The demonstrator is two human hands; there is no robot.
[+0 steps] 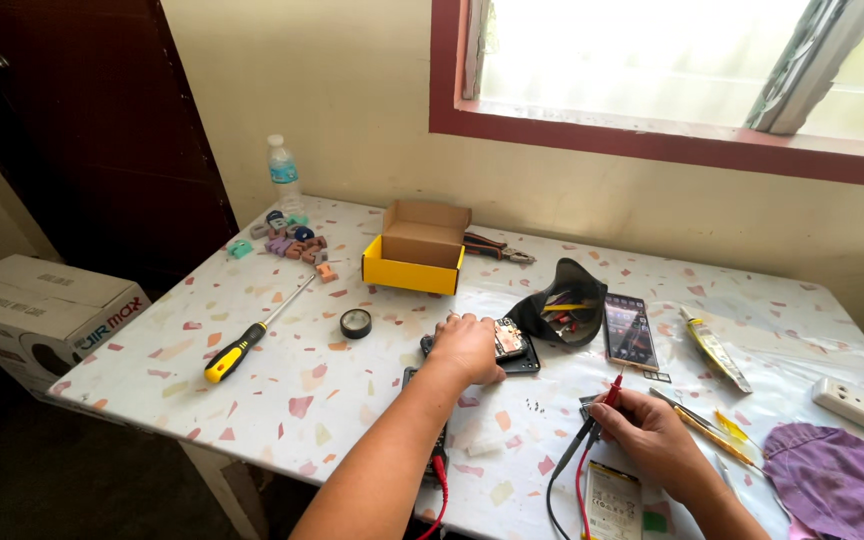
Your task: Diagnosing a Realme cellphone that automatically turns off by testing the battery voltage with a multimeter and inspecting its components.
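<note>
Probes near an opened phone, slip risk.
My left hand (467, 347) presses the opened phone (508, 340); right hand (649, 432) pinches two probes (607, 398), which I judge could slip and short something.

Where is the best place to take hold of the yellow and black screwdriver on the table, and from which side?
Probably grip the screwdriver by its thick yellow and black handle, coming from above: it lies flat, handle toward the near left edge, with bare table around it.
</note>
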